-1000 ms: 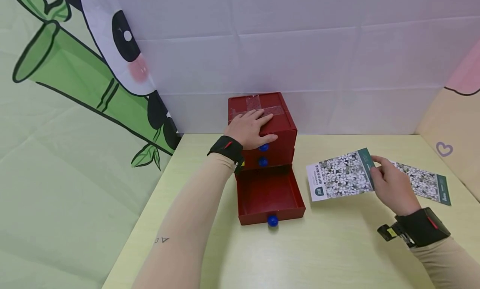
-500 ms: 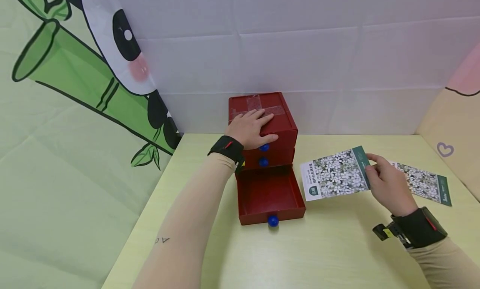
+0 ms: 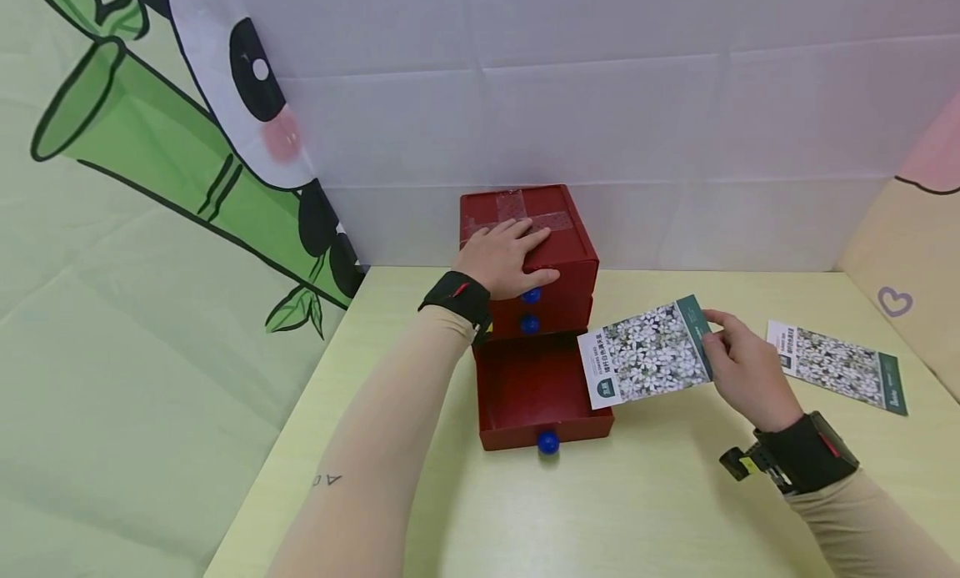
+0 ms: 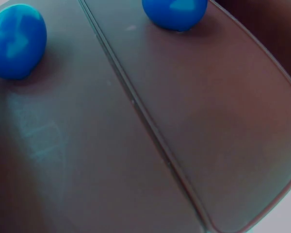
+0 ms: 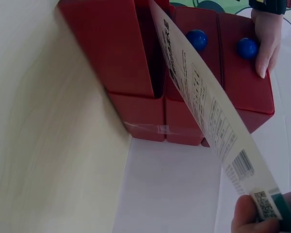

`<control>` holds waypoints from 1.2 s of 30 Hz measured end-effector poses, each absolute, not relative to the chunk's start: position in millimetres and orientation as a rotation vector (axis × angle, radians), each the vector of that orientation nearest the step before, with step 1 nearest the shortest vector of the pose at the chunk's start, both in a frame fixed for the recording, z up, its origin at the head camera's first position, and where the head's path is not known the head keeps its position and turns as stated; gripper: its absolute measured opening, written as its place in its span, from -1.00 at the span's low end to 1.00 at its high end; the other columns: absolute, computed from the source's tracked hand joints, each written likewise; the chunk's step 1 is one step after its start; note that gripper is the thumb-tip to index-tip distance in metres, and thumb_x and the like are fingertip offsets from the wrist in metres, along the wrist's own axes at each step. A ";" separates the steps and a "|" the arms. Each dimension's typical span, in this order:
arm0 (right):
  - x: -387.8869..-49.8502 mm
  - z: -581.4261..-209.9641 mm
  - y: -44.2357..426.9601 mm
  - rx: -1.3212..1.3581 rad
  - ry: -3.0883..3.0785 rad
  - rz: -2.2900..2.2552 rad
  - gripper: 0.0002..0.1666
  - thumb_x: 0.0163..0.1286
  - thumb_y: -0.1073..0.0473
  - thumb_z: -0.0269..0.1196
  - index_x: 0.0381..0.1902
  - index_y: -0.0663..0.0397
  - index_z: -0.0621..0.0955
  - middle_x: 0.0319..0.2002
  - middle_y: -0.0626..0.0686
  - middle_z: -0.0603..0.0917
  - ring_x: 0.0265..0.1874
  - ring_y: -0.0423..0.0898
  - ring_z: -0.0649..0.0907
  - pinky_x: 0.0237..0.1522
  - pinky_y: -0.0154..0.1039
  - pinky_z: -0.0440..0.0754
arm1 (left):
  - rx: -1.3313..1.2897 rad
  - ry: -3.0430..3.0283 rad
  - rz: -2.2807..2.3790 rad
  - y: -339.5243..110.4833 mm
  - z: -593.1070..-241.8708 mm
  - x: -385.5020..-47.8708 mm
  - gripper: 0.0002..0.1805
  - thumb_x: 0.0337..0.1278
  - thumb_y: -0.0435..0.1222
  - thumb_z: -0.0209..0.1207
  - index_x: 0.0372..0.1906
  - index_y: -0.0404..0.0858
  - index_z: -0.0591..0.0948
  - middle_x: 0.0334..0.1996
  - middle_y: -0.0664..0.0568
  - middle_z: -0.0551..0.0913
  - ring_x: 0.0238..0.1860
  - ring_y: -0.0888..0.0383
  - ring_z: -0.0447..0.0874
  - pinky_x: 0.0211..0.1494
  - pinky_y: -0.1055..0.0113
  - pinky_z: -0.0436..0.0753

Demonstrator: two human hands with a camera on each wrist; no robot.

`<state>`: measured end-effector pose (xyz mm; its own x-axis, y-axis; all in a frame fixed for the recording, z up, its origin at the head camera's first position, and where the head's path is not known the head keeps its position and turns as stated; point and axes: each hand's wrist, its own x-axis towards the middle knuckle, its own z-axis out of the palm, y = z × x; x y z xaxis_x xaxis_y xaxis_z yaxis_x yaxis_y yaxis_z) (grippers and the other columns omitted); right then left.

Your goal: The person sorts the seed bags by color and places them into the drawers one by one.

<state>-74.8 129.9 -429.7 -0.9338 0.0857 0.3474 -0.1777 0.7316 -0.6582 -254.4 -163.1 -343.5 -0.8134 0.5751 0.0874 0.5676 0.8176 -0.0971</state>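
Note:
A red drawer box [image 3: 558, 282] with blue knobs stands at the back of the table. Its bottom drawer [image 3: 525, 390] is pulled out, and no contents show inside. My left hand [image 3: 501, 257] rests on the box top with fingers spread, the thumb over the front edge. My right hand [image 3: 753, 365] pinches a flower seed packet [image 3: 648, 353] by its green end. The packet's white end reaches over the drawer's right wall. Its printed back, with a barcode [image 5: 242, 165], shows in the right wrist view. The left wrist view holds only drawer fronts and two blue knobs [image 4: 174, 12].
A second flower seed packet [image 3: 836, 365] lies on the table to the right, behind my right hand. The pale wooden table [image 3: 637, 511] meets a white cloth backdrop [image 3: 570, 103] behind the box. A patterned green cloth [image 3: 135, 353] hangs on the left.
My right hand has moved left with the seed packet, bringing its white end from beside the drawer to over its right wall. More of the second packet shows. My left hand stays put.

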 end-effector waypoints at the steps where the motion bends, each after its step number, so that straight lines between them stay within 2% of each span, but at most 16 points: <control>1: -75.6 -430.4 127.8 0.071 -2.580 1.040 -0.51 0.56 0.15 -0.12 0.30 0.34 0.35 -0.39 0.18 0.57 -0.68 -0.13 0.43 -0.73 -0.29 0.33 | -0.911 -2.887 0.101 -163.2 -343.5 -254.3 -0.11 0.12 0.41 -0.16 0.52 0.13 0.10 0.50 0.05 0.08 0.48 0.00 0.01 0.46 -0.05 0.08; 10: -82.4 -435.3 105.5 0.080 -2.586 1.084 -0.53 0.56 0.18 -0.13 0.29 0.34 0.36 -0.38 0.18 0.58 -0.59 -0.04 0.49 -0.70 -0.29 0.39 | -0.916 -2.889 0.098 -165.3 -344.0 -253.6 -0.10 0.10 0.42 -0.17 0.52 0.14 0.09 0.50 0.05 0.08 0.49 0.01 0.00 0.46 -0.04 0.06; 36: -82.7 -452.9 65.1 0.095 -2.605 1.191 -0.55 0.55 0.20 -0.10 0.29 0.30 0.36 -0.40 0.13 0.56 -0.61 -0.07 0.49 -0.69 -0.28 0.42 | -0.964 -2.878 0.105 -172.8 -341.3 -247.6 -0.10 0.12 0.43 -0.19 0.52 0.14 0.07 0.50 0.06 0.07 0.49 0.04 -0.03 0.47 0.00 0.05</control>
